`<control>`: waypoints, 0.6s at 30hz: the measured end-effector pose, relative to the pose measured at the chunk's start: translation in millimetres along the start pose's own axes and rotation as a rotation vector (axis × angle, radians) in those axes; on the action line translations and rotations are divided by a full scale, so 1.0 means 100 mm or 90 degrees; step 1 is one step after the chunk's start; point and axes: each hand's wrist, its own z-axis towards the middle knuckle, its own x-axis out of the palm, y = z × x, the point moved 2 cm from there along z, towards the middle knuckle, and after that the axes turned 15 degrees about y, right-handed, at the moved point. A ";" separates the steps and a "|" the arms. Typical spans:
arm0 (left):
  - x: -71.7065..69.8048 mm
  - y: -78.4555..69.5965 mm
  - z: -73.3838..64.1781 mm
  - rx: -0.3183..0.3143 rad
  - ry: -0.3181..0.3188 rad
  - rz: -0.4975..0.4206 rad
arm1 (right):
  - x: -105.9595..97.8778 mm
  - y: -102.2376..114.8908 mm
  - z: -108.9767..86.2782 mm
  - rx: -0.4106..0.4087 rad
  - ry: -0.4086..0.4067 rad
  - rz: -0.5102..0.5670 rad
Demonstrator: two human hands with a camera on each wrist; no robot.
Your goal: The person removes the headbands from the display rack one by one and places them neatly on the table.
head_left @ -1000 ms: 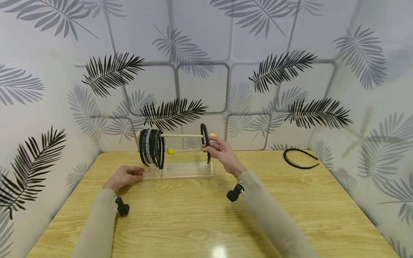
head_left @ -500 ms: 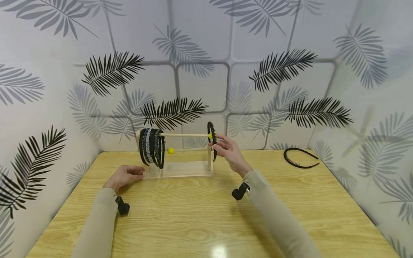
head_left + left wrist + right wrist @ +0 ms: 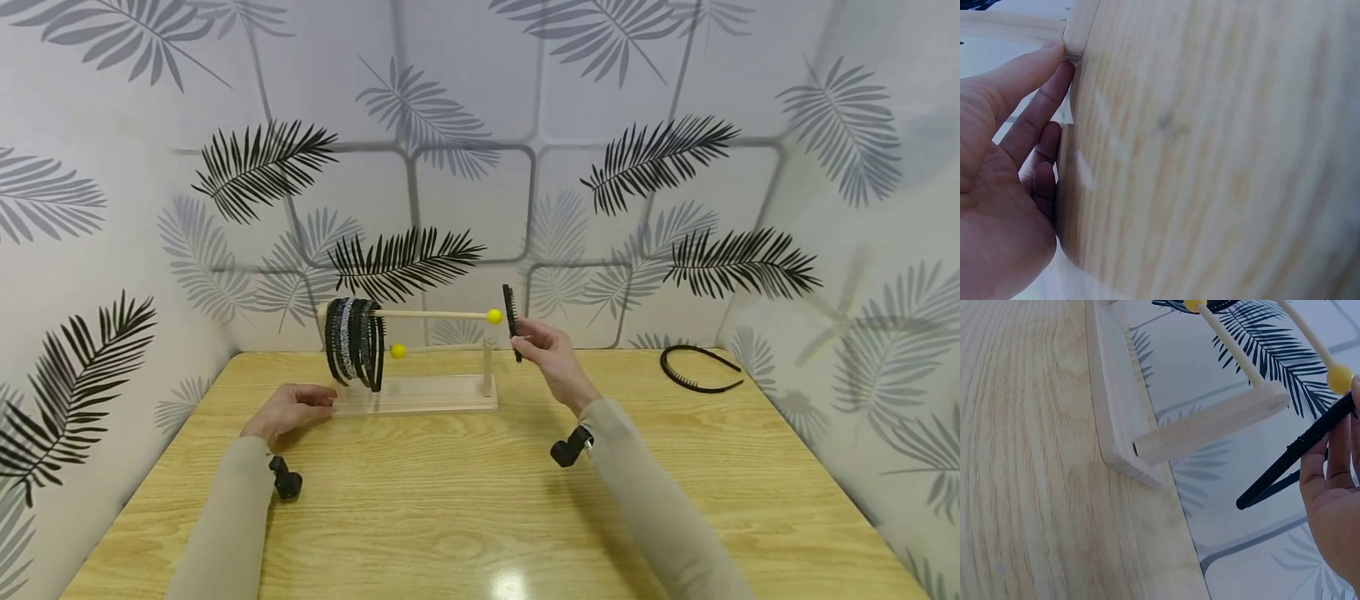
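Observation:
My right hand (image 3: 555, 360) pinches a black toothed headband (image 3: 511, 312) in the air, just off the right end of the wooden rack's upper rod. That rod ends in a yellow ball (image 3: 494, 317), and the headband stands apart from it. Several black and glittery headbands (image 3: 347, 342) hang bunched at the rod's left end. At the left end of the rack's base (image 3: 427, 400) my left hand (image 3: 285, 410) holds the corner between thumb and forefinger, seen closely in the left wrist view. In the right wrist view, the pinched headband (image 3: 1291, 453) hangs beside the rack's upright (image 3: 1210, 428).
Another black headband (image 3: 686, 385) lies on the wooden table (image 3: 450, 500) at the back right. A lower rod with a yellow ball (image 3: 398, 352) points left from the rack's right upright. Leaf-patterned walls (image 3: 570, 292) close off the back and both sides.
My right hand has drawn the headband rightward along the upper rod, past the yellow ball and off its end. The headband now shows almost edge-on. My left hand has stayed in place.

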 end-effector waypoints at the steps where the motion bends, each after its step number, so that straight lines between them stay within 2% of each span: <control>1: 0.00 0.00 0.00 0.000 0.001 0.000 | -0.02 -0.01 -0.01 0.000 -0.002 0.001; 6: 0.01 0.00 0.00 0.002 0.003 -0.002 | -0.11 -0.05 -0.06 0.006 -0.012 0.000; 14: 0.01 0.00 -0.01 0.002 0.007 0.002 | -0.30 -0.13 -0.16 0.079 -0.010 -0.049; 18: 0.00 0.00 -0.01 0.012 0.010 -0.006 | -0.39 -0.16 -0.20 0.092 -0.008 -0.052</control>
